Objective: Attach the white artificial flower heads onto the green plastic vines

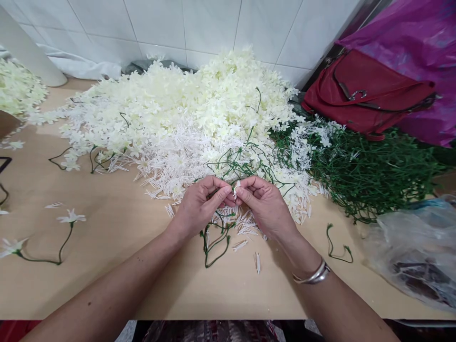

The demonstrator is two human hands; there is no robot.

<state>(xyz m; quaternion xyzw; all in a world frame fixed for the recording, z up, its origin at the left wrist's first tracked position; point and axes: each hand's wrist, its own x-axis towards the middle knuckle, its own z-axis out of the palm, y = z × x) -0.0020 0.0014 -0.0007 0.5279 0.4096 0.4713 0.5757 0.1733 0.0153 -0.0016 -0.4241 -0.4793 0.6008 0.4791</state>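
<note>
**White blossom (236, 189) pinched at the fingertips**

Both hands are grasping it; the left hand (199, 205) and the right hand (265, 203) are pinching the blossom from either side, fingertips meeting around it; a green sprig (215, 244) is trailing just beneath the fingers onto the wooden table (117, 237); beyond the fingers a pile of white flowers (185, 109) is spreading wide; further right of the fingers, a heap of bare stems (370, 166) and a red bag (366, 95) are lying.
</note>
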